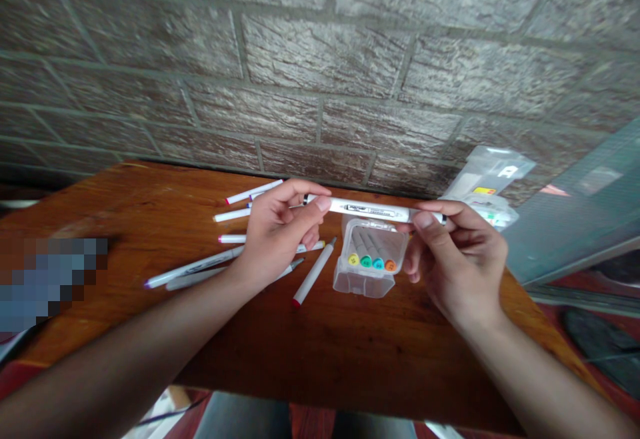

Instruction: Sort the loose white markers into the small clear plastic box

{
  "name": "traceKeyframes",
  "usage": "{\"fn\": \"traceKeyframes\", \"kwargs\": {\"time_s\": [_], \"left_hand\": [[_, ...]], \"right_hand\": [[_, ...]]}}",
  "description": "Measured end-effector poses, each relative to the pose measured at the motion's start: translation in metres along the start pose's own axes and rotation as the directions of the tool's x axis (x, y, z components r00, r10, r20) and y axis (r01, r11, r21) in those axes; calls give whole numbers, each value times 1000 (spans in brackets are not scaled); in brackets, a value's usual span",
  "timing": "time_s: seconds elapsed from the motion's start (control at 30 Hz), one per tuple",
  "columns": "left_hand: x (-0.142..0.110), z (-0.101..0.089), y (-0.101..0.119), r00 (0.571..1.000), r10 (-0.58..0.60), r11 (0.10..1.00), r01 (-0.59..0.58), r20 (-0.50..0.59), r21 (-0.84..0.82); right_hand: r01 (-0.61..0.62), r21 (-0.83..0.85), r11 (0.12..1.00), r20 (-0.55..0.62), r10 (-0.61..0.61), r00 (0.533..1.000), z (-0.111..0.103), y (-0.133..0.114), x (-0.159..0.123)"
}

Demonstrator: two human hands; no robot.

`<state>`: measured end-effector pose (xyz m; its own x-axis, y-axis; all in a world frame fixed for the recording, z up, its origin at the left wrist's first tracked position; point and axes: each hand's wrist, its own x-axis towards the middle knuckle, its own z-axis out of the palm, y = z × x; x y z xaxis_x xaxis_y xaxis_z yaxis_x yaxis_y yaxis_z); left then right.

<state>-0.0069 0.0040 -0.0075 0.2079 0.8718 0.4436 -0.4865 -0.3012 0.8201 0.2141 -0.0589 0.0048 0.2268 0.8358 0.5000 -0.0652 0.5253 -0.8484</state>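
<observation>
A white marker [370, 210] with dark ends and printed lettering is held level above the table. My left hand [280, 232] pinches its left end between thumb and fingers. At the other end, my right hand [457, 259] grips it with thumb and forefinger. Below the marker stands a clear plastic case [363, 284], its upper part holding several markers with yellow, green, blue and orange ends. A white marker with a red end [315, 276] lies just left of the case. More loose markers lie around and partly behind my left hand, including one with a purple end [195, 267].
The wooden table [390, 352] runs up to a stone-block wall [320, 52]. Another clear plastic container [493, 166] stands at the back right, near a glass panel [575, 206]. A pixelated patch covers the left edge.
</observation>
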Motion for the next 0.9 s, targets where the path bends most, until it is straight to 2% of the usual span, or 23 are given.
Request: {"fn": "traceKeyframes", "kwargs": {"time_s": [0.17, 0.9], "left_hand": [[0, 1, 1, 1000, 2, 1000, -2, -9, 10], [2, 2, 4, 999, 8, 1000, -9, -32, -30]], "right_hand": [[-19, 35, 999, -30, 20, 999, 1, -1, 2], [-44, 102, 994, -19, 46, 999, 4, -3, 2]]}}
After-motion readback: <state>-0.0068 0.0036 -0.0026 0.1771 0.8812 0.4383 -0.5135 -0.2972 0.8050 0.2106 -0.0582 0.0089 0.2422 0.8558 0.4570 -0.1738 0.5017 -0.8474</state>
